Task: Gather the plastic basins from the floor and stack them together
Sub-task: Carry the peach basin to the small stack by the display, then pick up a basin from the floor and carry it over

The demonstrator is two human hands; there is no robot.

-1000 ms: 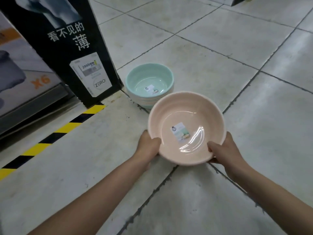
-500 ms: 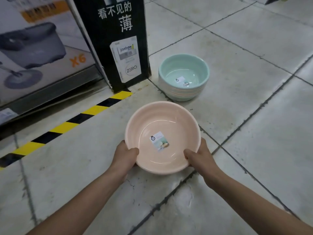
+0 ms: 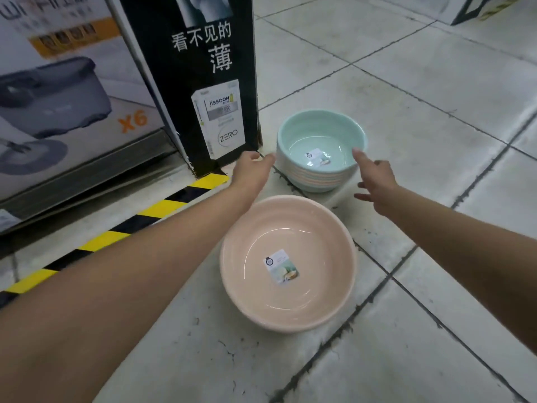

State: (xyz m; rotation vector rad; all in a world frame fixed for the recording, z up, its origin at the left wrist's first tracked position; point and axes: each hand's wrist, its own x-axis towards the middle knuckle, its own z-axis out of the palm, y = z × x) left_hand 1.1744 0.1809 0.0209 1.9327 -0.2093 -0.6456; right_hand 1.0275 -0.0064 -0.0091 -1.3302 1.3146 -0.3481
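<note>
A pink plastic basin [image 3: 319, 228] with a label inside rests on the tiled floor between my forearms. Beyond it stands a stack of several basins [image 3: 316, 178] with a mint green one [image 3: 322, 129] on top, also labelled. My left hand [image 3: 252, 170] hovers open just left of the stack, fingers pointing at its rim. On the stack's right side my right hand [image 3: 374, 181] is open, its index finger near or on the green rim. Neither hand holds anything.
A tall black carton [image 3: 203, 82] with white lettering stands just left of the stack. A mop-bucket box [image 3: 58, 91] sits on a low shelf at far left. Yellow and black hazard tape [image 3: 116, 237] runs along the floor. Grey tiles [image 3: 436, 97] stretch to the right.
Both hands have let go of the pink basin, which now sits on the floor. They have moved forward to either side of the stack.
</note>
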